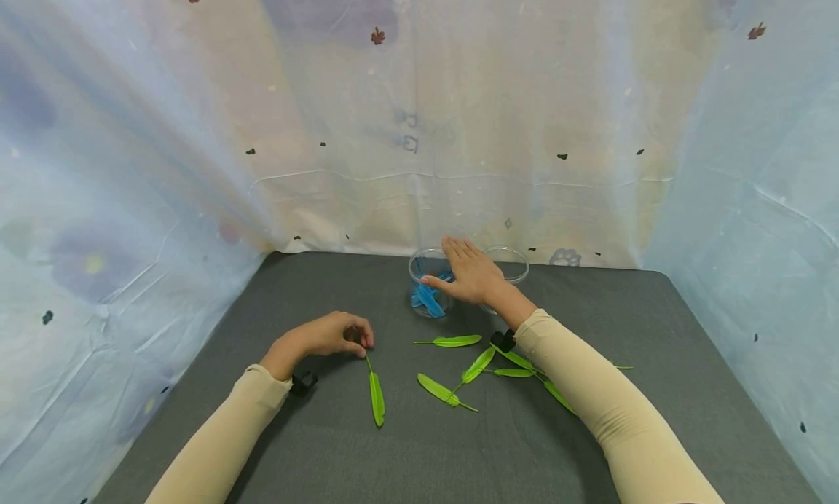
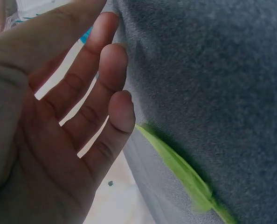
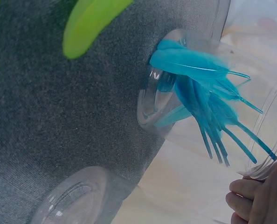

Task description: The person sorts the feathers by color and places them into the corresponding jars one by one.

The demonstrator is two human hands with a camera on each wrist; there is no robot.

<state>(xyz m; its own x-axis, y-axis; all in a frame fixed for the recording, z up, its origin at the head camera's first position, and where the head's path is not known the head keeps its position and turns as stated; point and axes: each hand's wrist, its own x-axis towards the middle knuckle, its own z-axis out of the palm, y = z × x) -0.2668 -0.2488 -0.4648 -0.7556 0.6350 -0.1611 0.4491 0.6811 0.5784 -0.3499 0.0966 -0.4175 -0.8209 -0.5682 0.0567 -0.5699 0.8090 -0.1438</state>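
Note:
In the head view my left hand (image 1: 324, 334) is low over the dark tabletop, fingers loosely bent. A bright green feather (image 1: 376, 398) lies beside it, its thin quill running up to the thumb tip. The left wrist view shows this green feather (image 2: 180, 172) against the cloth just past the fingertips (image 2: 122, 112), while the thumb tip is out of frame. My right hand (image 1: 472, 274) holds a clear jar (image 1: 419, 311) at its rim, thumb in front. Several blue feathers (image 3: 199, 93) stand inside that jar. In the right wrist view, the fingers (image 3: 248, 189) bend down at its mouth.
A second clear jar (image 1: 518, 277) stands just right of the first, partly behind my right hand. Several green feathers (image 1: 457, 341) are scattered across the middle and right, some partly under my right forearm. A patterned curtain (image 1: 367, 198) rises behind the table's back edge.

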